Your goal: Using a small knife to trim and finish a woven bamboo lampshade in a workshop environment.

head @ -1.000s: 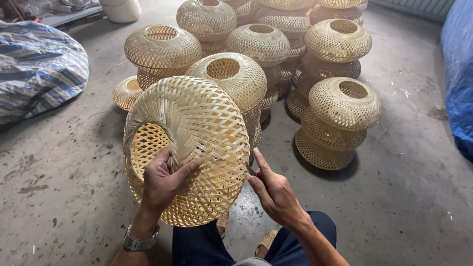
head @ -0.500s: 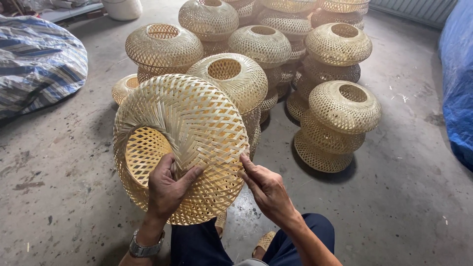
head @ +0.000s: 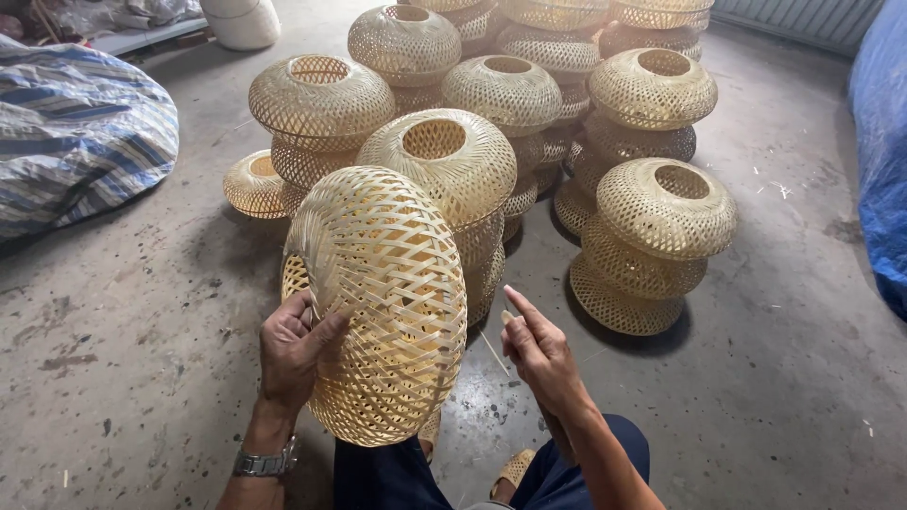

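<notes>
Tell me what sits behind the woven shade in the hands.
Behind the shade stand stacks of similar woven shades on the concrete floor. It covers the lower part of the nearest stack, so that stack's base cannot be seen.

Blue-and-white striped sack (head: pixel 80 142) at far left on floor, no labels, signs, screens

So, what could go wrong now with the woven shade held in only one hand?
1. Only the left hand grips the shade, held on edge; the right hand is off it. It could slip or roll down onto the floor.
2. The grip pinches thin open weave near the rim, so strips might bend or crack.
3. The stacks stand close in front; a dropped shade might knock one over.
</notes>
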